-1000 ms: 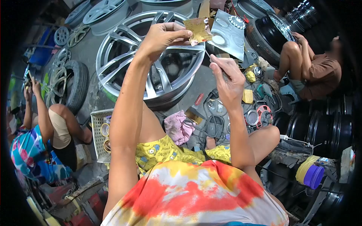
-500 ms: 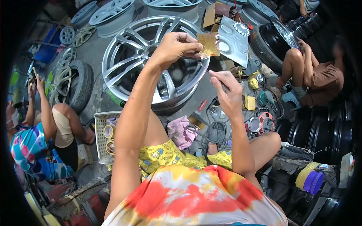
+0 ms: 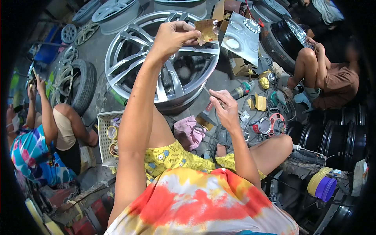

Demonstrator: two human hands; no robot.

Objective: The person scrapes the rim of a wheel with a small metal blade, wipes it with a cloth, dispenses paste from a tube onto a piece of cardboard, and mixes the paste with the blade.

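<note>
My left hand [image 3: 176, 38] pinches a small tan square of sheet [image 3: 206, 31], tilted, with a white dab and a reddish spot on it. This piece is held over the far right rim of a large silver alloy wheel rim [image 3: 172, 76], which lies face up on the floor before me. Lower and to the right, my right hand [image 3: 226, 109] is closed on a thin stick-like tool [image 3: 206, 90]. The tool's tip points up-left, by the near right edge of the wheel rim; whether it touches is unclear.
A sheet-metal panel [image 3: 242, 37] with a white blob rests on a cardboard box [image 3: 241, 66]. Around my feet are a power tool [image 3: 243, 89], a pink cloth [image 3: 189, 132], a can [image 3: 264, 125] and cables. A basket [image 3: 102, 137] stands left. People sit on both sides.
My left hand has moved up and left, tilting the tan sheet. My right hand has moved down and left, away from the sheet, with the thin tool still in it.
</note>
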